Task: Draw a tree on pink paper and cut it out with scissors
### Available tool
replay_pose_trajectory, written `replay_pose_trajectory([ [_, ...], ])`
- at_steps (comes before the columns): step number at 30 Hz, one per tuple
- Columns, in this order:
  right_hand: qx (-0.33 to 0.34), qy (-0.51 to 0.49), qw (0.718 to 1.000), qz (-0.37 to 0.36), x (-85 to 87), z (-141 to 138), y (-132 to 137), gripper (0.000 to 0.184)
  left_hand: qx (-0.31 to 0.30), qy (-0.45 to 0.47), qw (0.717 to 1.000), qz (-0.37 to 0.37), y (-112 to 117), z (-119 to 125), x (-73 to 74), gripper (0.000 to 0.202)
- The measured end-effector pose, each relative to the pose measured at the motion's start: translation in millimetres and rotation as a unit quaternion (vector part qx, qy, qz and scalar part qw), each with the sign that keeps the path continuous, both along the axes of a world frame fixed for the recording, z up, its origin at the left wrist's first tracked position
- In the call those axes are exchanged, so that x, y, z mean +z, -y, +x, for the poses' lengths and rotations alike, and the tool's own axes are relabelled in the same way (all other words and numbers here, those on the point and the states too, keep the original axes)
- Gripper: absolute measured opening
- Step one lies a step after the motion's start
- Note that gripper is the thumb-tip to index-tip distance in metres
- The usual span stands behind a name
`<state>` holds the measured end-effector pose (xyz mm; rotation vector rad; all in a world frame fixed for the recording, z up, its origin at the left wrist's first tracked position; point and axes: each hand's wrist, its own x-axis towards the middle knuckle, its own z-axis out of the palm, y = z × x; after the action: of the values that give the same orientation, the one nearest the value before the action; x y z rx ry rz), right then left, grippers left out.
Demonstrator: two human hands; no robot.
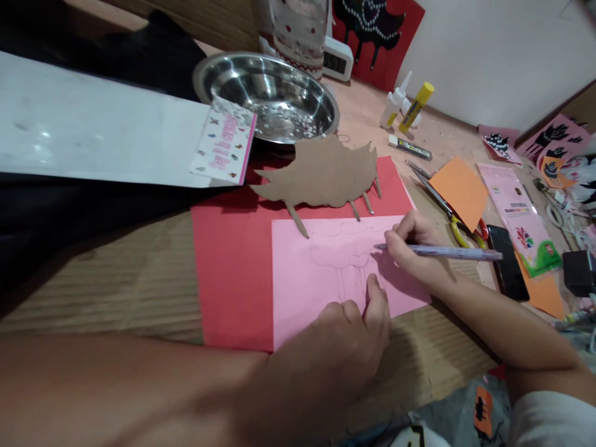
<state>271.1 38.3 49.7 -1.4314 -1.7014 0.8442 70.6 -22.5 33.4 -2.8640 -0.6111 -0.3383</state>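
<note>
1. Pink sheet [298, 273], faintly outlined with a drawing, lies partly over red paper [233, 279] on the bench [125, 279]. It looks light, thin and easily creased; its edges seem the safest hold.
2. The right hand [421, 264] pinches a slim lilac pencil [460, 252] near its tip; it looks light and stiff.
3. The left hand [351, 332] rests on the sheet's near side, fingers bent; how closed cannot be told.
4. Beyond: a cardboard cutout [321, 174], then a metal bowl [233, 74].
</note>
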Motion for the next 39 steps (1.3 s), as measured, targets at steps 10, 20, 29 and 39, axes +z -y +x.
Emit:
replay_pose_trajectory([
  [10,0.051,0.334,0.934,0.119,1.7,55.2,-44.0,0.022,0.013,-0.033,0.999,-0.019,-0.7,2.5,-3.0,0.044],
  [20,0.109,0.310,0.944,0.016,23.6,73.5,-37.4,0.007,0.018,-0.014,0.999,0.043,-2.5,2.0,0.4,0.044],
  [29,0.141,0.245,0.958,0.044,15.7,46.2,-25.7,0.010,0.002,-0.017,0.997,0.074,-6.8,2.4,-0.3,0.045],
  [39,0.193,0.258,0.940,0.114,24.6,36.7,-11.5,0.014,-0.007,-0.011,0.998,0.064,-6.6,2.2,-4.2,0.046],
])
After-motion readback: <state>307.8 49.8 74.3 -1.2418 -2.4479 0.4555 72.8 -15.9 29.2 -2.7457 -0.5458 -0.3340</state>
